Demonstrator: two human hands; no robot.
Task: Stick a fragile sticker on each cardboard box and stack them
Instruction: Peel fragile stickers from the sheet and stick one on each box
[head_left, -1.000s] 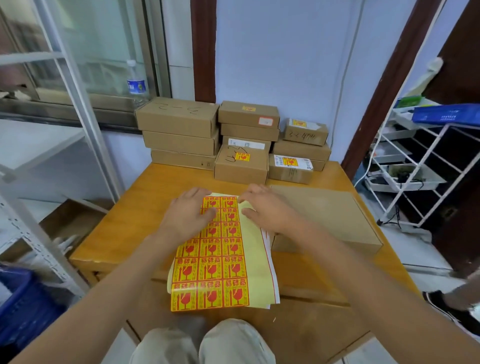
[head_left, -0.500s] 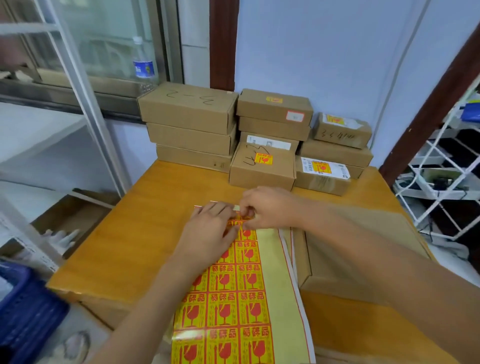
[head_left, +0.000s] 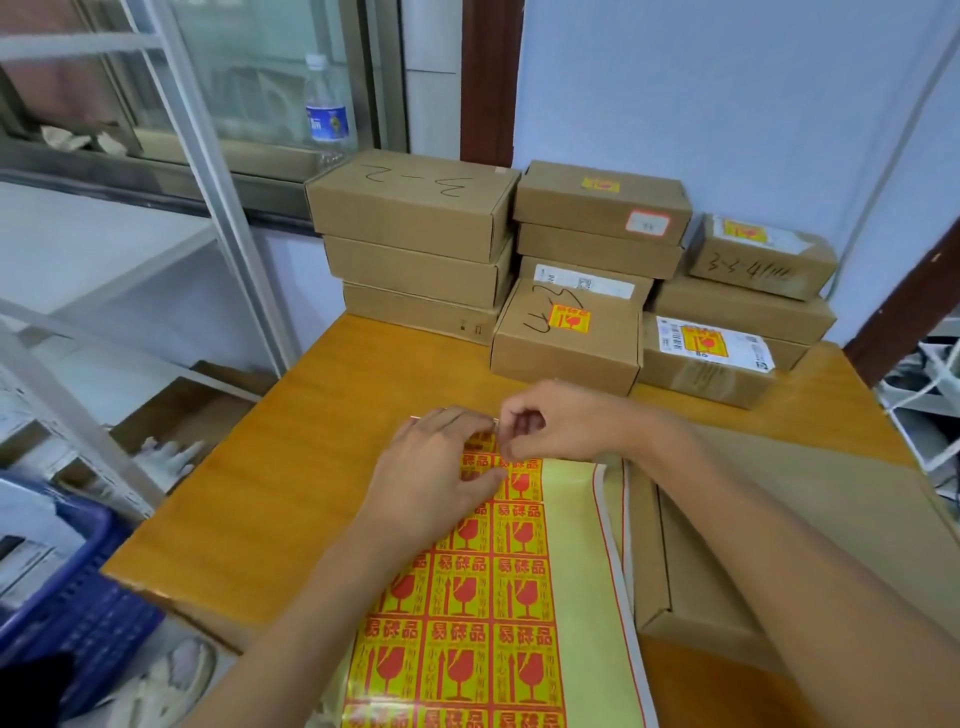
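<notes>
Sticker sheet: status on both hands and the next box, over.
Left hand flat on the sticker sheet, pinning it. Right hand pinching at the sheet's top edge. Unlabelled flat box waiting beside the sheet. Nothing in the way.

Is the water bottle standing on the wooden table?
No, the water bottle stands on the window ledge behind the stacked boxes, not on the table.

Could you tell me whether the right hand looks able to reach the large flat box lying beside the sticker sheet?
Probably yes: the right hand is busy at the top of the sticker sheet, but the large flat box lies directly under that forearm with nothing on top.
</notes>
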